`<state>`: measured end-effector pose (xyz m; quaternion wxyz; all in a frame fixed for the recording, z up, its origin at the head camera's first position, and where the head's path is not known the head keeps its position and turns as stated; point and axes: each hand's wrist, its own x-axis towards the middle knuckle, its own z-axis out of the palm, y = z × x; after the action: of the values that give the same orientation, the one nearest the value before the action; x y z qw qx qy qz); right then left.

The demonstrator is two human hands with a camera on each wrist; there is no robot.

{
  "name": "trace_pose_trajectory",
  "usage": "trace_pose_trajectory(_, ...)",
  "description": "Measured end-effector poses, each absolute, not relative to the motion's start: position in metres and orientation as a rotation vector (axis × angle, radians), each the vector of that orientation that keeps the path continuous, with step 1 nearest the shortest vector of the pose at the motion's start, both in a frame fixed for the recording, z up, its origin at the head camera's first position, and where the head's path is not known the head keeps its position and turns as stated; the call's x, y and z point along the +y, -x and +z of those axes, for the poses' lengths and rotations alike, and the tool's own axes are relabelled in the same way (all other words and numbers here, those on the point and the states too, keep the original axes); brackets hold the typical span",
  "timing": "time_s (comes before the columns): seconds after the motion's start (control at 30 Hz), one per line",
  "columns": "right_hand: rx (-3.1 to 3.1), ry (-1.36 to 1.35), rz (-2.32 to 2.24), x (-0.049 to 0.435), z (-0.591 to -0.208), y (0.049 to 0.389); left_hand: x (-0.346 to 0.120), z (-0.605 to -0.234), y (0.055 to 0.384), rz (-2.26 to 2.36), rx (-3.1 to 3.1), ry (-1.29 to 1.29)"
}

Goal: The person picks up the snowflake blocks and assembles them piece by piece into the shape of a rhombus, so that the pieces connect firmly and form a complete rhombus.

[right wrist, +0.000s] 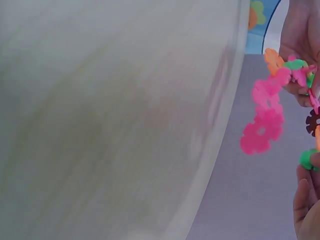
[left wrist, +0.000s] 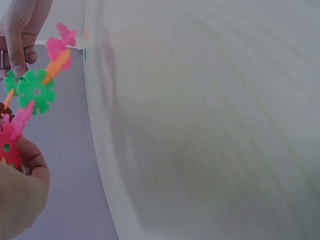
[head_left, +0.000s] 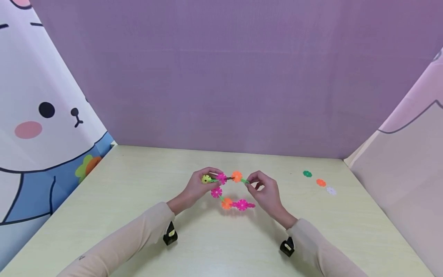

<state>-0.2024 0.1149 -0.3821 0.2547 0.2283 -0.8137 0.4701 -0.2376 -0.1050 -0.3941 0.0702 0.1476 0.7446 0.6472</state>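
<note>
We saw the left hand (head_left: 199, 186) clamped on a chain of multicolour flower-shaped plastic discs (head_left: 216, 192), its trailing part curving nearer us & right, w/ the right hand (head_left: 265, 190), apart from it, pinching a small green notched disc (head_left: 244, 180) next to the chain's orange flower disc (head_left: 237, 176). Chain was over mid pale wood-grain tabletop (head_left: 225, 246); flat green disc (head_left: 307, 174), flat orange disc (head_left: 321, 182) & flat white disc (head_left: 331, 191) lay far right, approx. in line.

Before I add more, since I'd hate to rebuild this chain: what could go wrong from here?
The pink end of the chain hangs unheld, so its weight might loosen a joint. The right hand pinches the green end disc in its fingers; a clumsy twist could pop it off the orange disc.
</note>
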Motion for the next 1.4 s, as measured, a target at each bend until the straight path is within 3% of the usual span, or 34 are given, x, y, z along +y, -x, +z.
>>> trace_pose_trajectory(0.83, -2.162, -0.650, 1.309, 0.118, -0.387, 0.211, -0.104, -0.408, 0.246, 1.908, 2.288, -0.527)
trace_pose_trajectory(1.4, -2.181, -0.727, 1.286, 0.114, -0.384, 0.209, -0.104, -0.386, 0.238, 1.734, 2.365, -0.767)
